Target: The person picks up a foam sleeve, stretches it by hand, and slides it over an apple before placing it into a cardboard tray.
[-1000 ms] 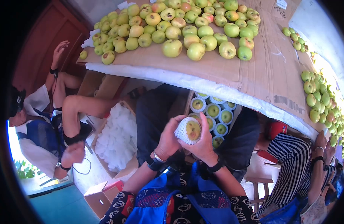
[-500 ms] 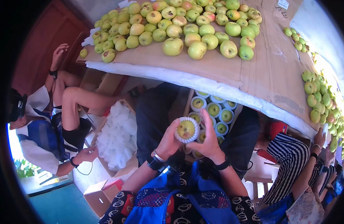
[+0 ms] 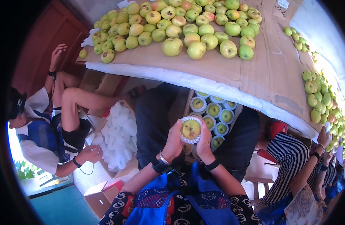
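Observation:
A yellow-green apple with brown spots, wrapped in a white foam net, is held between my two hands above my lap. My left hand presses on its left side and my right hand on its right side. Just beyond them, a box between my knees holds several green apples in foam nets. My palms and fingers hide the lower part of the box.
Loose apples lie on the cardboard-covered table. White foam nets fill a box at the left, beside a seated person. People at the right include one in striped trousers.
My right hand has closed in against the wrapped apple, which has moved slightly right. The hand of the person at the left has shifted toward the foam nets.

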`<state>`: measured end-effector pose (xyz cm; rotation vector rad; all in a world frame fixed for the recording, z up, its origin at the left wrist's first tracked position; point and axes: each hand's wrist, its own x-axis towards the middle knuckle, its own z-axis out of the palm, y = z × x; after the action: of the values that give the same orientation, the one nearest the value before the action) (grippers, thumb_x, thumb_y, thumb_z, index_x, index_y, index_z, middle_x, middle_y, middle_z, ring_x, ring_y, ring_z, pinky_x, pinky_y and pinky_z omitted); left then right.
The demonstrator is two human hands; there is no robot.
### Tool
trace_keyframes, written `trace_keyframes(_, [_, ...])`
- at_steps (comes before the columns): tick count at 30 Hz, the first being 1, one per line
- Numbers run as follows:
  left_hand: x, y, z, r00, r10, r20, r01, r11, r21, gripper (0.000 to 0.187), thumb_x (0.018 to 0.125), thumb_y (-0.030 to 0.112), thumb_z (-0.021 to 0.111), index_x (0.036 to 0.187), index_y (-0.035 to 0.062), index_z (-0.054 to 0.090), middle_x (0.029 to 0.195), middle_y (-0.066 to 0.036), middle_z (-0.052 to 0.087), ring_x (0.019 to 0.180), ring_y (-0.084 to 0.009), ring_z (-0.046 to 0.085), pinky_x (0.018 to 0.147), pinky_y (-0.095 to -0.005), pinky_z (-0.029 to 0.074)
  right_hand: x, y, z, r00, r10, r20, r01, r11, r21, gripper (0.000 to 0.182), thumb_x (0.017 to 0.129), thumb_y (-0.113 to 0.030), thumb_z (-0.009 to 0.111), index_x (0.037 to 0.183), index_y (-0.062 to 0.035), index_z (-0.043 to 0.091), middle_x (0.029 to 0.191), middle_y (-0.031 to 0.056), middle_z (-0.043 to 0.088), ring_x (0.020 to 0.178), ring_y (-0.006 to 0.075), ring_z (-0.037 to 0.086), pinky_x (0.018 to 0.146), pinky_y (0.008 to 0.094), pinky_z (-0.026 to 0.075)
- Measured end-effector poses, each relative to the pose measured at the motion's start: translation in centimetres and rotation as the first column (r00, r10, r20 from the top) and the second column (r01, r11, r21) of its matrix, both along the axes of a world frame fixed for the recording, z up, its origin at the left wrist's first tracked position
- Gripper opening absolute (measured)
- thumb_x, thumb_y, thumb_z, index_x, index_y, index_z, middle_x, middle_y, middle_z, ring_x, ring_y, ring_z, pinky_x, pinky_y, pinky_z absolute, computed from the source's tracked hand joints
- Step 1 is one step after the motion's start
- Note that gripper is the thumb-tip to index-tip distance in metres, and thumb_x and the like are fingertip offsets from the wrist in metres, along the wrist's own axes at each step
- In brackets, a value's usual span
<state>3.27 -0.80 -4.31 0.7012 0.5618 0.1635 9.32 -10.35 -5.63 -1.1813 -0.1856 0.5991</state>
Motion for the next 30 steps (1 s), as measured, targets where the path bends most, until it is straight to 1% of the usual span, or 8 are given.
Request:
trace_keyframes(2, [0.1,-0.2,0.2,1.000,-0.007,0.014,0.007,0.999,0.032,0.045,0.096,0.039,0.034,0.118,0.0024,0.048,0.117,-0.009,0.055,0.107,-0.0195,0.054,0.093,-0.0350,0.043,0.0,0.0,0.1,1.000,0.003,-0.015,-0.003,1.000,0.019,0.045,0.098,-0.029,0.024,0.121,0.0032,0.046,0.115,0.0119,0.052,0.109,0.0177,0.049,0.095,0.0281,0.036])
trace_keyframes(7, [0.3,-0.6,0.4,0.998,0.048,0.029,-0.043,0.991,-0.129,0.041,0.097,0.036,0.033,0.116,0.0029,0.048,0.115,-0.007,0.055,0.106,-0.0161,0.053,0.093,-0.0317,0.041,-0.3,0.2,-2.2,0.998,-0.006,-0.070,0.013,0.995,0.102,0.047,0.098,-0.029,0.022,0.122,0.0036,0.045,0.119,0.0125,0.051,0.111,0.0191,0.047,0.098,0.0292,0.034])
trace_keyframes(16, [0.7,-0.9,1.0,0.997,0.043,-0.071,-0.055,0.983,-0.177,0.049,0.095,0.046,0.031,0.120,0.0067,0.049,0.119,-0.008,0.054,0.112,-0.0207,0.051,0.096,-0.0369,0.039,-0.3,0.5,-2.5,0.997,-0.041,0.065,0.035,0.995,0.092,0.050,0.098,-0.033,0.022,0.127,0.0040,0.039,0.124,0.0135,0.047,0.115,0.0201,0.045,0.100,0.0288,0.032])
trace_keyframes(18, [0.8,-0.5,0.6,0.999,0.019,-0.034,-0.026,0.976,-0.216,0.050,0.095,0.046,0.030,0.120,0.0066,0.049,0.120,-0.008,0.054,0.113,-0.0211,0.050,0.097,-0.0371,0.039,-0.5,0.9,-3.1,0.983,-0.037,-0.182,0.070,0.982,0.177,0.051,0.098,-0.035,0.022,0.129,0.0040,0.036,0.123,0.0134,0.049,0.116,0.0201,0.044,0.100,0.0291,0.031])
trace_keyframes(19, [0.9,-0.4,0.6,0.999,0.018,-0.029,-0.024,0.975,-0.221,0.050,0.095,0.046,0.030,0.120,0.0065,0.048,0.120,-0.009,0.054,0.113,-0.0217,0.050,0.097,-0.0375,0.039,-0.5,1.1,-3.4,0.982,-0.037,-0.183,0.070,0.982,0.178,0.051,0.098,-0.035,0.022,0.129,0.0040,0.036,0.123,0.0134,0.049,0.116,0.0201,0.044,0.100,0.0291,0.031])
trace_keyframes(25, [0.5,-0.1,-0.8,0.999,0.005,-0.035,-0.014,0.968,-0.249,0.052,0.094,0.049,0.031,0.121,0.0073,0.047,0.122,-0.010,0.053,0.114,-0.0245,0.050,0.097,-0.0421,0.039,-0.5,1.1,-4.9,0.994,-0.086,-0.071,0.091,0.993,0.080,0.053,0.098,-0.037,0.022,0.131,0.0032,0.033,0.126,0.0150,0.046,0.121,0.0198,0.038,0.103,0.0292,0.026])
trace_keyframes(27, [0.2,0.2,-1.5,1.000,0.013,-0.028,-0.019,0.971,-0.240,0.053,0.093,0.049,0.031,0.121,0.0077,0.047,0.122,-0.010,0.052,0.114,-0.0251,0.050,0.096,-0.0435,0.039,-0.2,1.0,-5.1,0.999,0.030,0.031,-0.030,0.999,-0.021,0.058,0.098,-0.043,0.020,0.132,0.0018,0.032,0.130,0.0116,0.043,0.119,0.0195,0.042,0.101,0.0281,0.031])
trace_keyframes(30, [0.4,0.6,-1.8,0.999,0.035,-0.027,-0.041,0.957,-0.287,0.053,0.093,0.050,0.032,0.121,0.0084,0.047,0.122,-0.010,0.053,0.113,-0.0255,0.050,0.095,-0.0442,0.040,-0.3,0.7,-4.8,0.998,0.045,-0.047,-0.046,0.999,-0.025,0.054,0.098,-0.039,0.025,0.134,0.0003,0.032,0.136,0.0134,0.036,0.124,0.0227,0.035,0.103,0.0312,0.026])
